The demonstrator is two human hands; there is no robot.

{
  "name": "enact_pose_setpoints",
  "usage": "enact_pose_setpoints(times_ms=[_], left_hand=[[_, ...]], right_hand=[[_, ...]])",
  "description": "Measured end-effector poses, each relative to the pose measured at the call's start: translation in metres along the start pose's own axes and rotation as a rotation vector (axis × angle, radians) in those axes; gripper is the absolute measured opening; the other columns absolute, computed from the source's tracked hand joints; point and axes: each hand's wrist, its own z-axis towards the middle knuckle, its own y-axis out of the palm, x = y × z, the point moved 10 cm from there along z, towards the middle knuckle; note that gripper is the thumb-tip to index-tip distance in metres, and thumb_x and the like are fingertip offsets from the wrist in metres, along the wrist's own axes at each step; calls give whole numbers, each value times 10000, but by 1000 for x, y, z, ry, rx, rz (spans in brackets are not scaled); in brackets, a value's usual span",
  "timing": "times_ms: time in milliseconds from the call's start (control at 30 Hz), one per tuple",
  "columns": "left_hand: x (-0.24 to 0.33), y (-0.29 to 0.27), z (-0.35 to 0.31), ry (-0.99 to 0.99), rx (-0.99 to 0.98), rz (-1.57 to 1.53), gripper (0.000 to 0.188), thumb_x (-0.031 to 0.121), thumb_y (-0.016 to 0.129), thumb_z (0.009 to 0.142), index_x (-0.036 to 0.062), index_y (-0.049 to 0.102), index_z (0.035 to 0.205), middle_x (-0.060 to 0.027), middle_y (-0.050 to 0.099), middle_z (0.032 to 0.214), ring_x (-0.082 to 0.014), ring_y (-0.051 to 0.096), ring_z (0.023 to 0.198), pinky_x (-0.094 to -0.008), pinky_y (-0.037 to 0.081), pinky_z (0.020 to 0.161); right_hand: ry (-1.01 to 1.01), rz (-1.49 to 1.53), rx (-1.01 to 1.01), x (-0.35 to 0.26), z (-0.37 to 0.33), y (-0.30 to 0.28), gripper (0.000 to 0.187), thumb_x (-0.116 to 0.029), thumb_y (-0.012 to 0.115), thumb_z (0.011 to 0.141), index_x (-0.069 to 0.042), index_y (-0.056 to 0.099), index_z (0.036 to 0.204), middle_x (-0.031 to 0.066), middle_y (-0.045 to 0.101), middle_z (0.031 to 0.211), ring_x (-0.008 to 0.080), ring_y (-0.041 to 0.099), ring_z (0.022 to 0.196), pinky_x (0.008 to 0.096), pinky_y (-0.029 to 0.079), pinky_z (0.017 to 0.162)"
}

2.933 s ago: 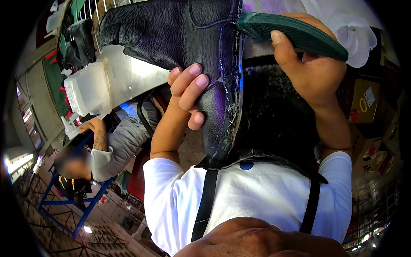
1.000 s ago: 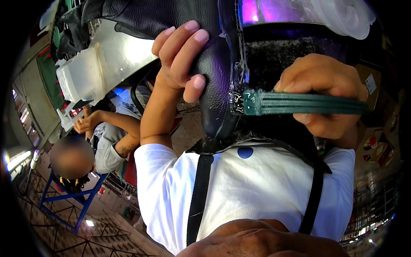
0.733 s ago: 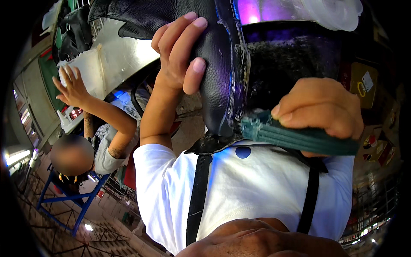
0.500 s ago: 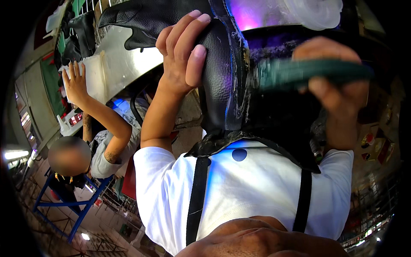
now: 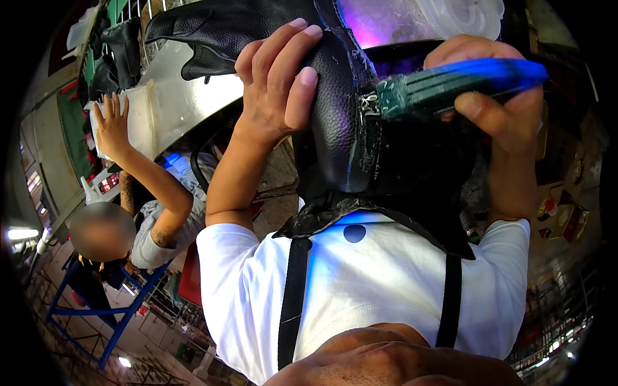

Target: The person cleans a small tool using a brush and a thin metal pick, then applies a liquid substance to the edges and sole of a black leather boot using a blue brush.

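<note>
A black pebbled-leather boot (image 5: 331, 138) lies in front of my chest, its loose shaft spreading to the far left. My left hand (image 5: 277, 77) is wrapped over it, fingers on top and thumb nearer me. Its right-hand edge is rough, with frayed, pale-flecked material. In my right hand (image 5: 492, 87) is a dark green, ridged tool (image 5: 412, 96) with wire-like metal at its left end. That metal end touches the boot's rough edge. My palm hides part of the tool, and its exact kind is unclear.
A black apron (image 5: 418, 164) hangs on my front. Left of me, another person's hand (image 5: 112, 125) is raised beside a pale table surface (image 5: 177, 106). Black boots (image 5: 122, 55) hang at the upper left. Translucent plastic (image 5: 467, 19) lies beyond the tool.
The green tool, blurred before, now shows sharply and has shifted left and slightly upward at its rear end. The boot has turned slightly under my left hand, which keeps its grip.
</note>
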Motion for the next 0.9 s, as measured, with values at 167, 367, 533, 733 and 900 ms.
enact_pose_setpoints(times_ms=[167, 367, 533, 733, 900], left_hand=[[0, -1, 2, 16, 27, 16, 442, 59, 588, 847, 58, 359, 1226, -213, 612, 1212, -339, 620, 1065, -434, 404, 886], [-2, -1, 6, 4, 47, 13, 394, 46, 595, 828, 31, 405, 1173, -208, 620, 1210, -339, 619, 1069, -436, 407, 886], [-5, -1, 8, -25, 62, 5, 366, 14, 569, 830, 24, 429, 1167, -201, 617, 1230, -337, 618, 1081, -442, 403, 891], [-10, 3, 14, -49, -41, 7, 567, 108, 629, 867, 68, 352, 1360, -201, 566, 1344, -334, 577, 1186, -463, 336, 1017], [-9, -1, 30, -83, -59, -1, 602, 118, 659, 846, 45, 355, 1361, -194, 563, 1354, -336, 580, 1163, -462, 346, 1008]], right_hand=[[-98, -136, 31, -20, -3, 9, 323, -197, 710, 864, 69, 635, 1033, 203, 644, 964, 162, 632, 692, 267, 520, 579], [-342, -425, -28, -52, -3, 22, 292, -234, 740, 857, 25, 646, 952, 167, 671, 847, 210, 664, 684, 291, 541, 582], [-262, -487, -79, -63, -4, 32, 301, -256, 743, 855, 7, 645, 963, 162, 671, 831, 222, 673, 682, 298, 549, 585], [-239, -541, -150, -77, -1, 34, 338, -285, 757, 840, -2, 646, 988, 170, 667, 838, 220, 673, 679, 296, 549, 582], [-271, -613, -189, -93, 4, 34, 349, -298, 759, 844, 5, 650, 978, 180, 666, 834, 231, 679, 688, 307, 562, 595]])
